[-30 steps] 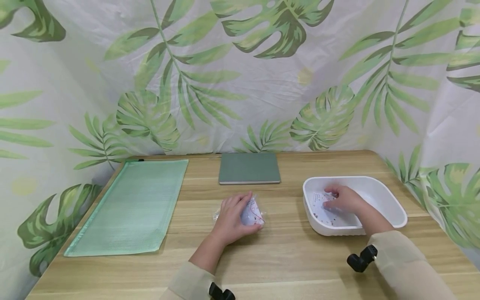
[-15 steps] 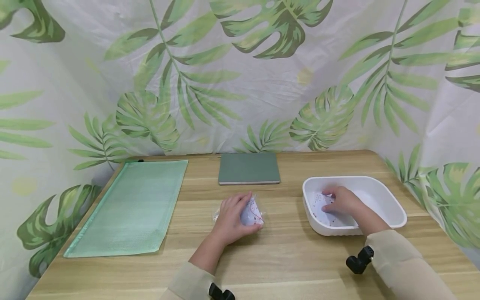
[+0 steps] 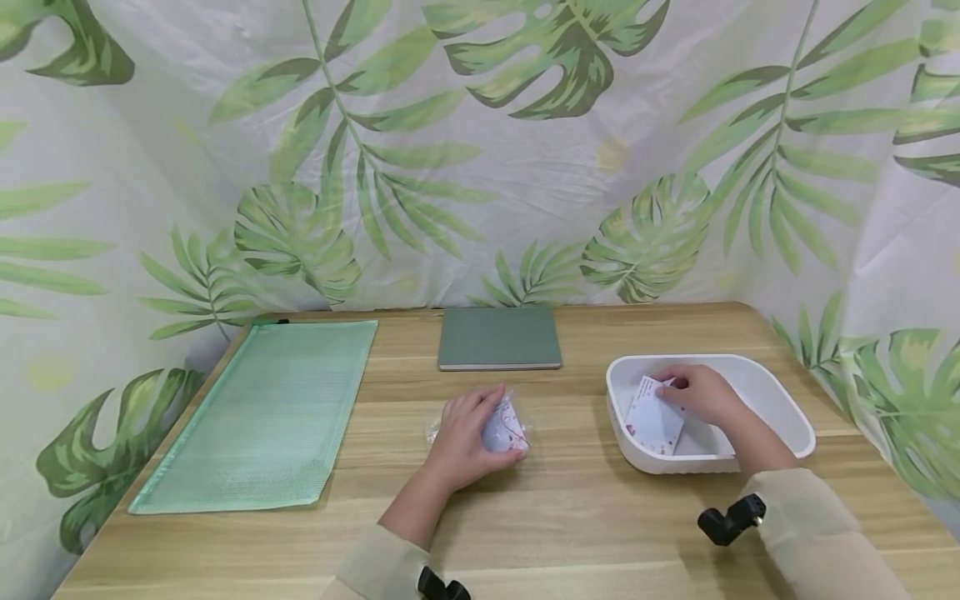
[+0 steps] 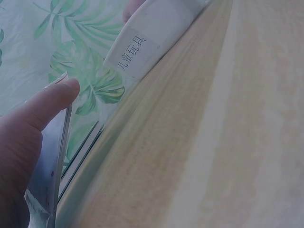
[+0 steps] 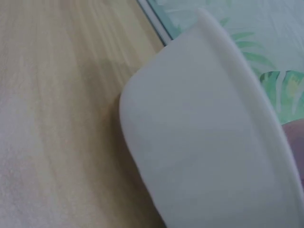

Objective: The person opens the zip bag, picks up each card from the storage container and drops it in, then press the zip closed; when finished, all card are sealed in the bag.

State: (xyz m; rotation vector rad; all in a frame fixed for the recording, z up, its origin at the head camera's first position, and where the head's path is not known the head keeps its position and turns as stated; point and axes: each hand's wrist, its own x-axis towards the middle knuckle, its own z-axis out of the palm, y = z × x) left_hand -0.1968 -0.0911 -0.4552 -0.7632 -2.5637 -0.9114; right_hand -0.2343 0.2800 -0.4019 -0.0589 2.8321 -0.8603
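Observation:
My left hand (image 3: 468, 442) grips a clear-wrapped pack (image 3: 506, 429) of white printed paper lying on the table. Its thumb rests over the pack's edge in the left wrist view, while the hand hides much of the pack in the head view. On the right, my right hand (image 3: 701, 396) reaches into a white plastic tub (image 3: 787, 425). Thumb and fingers pinch the upper edge of a white card (image 3: 654, 419) with small coloured prints, tilted inside the tub. In the right wrist view, the tub wall (image 5: 204, 123) hides the card and most of the hand.
A green mesh zip pouch (image 3: 258, 417) lies flat at the left of the wooden table (image 3: 570, 533). Behind my left hand is a dark green notebook (image 3: 498, 337). A leaf-patterned cloth (image 3: 525, 183) hangs along the table's back.
My right hand has lifted the card's upper edge, so the card now stands tilted in the tub. The left hand and its pack have stayed put.

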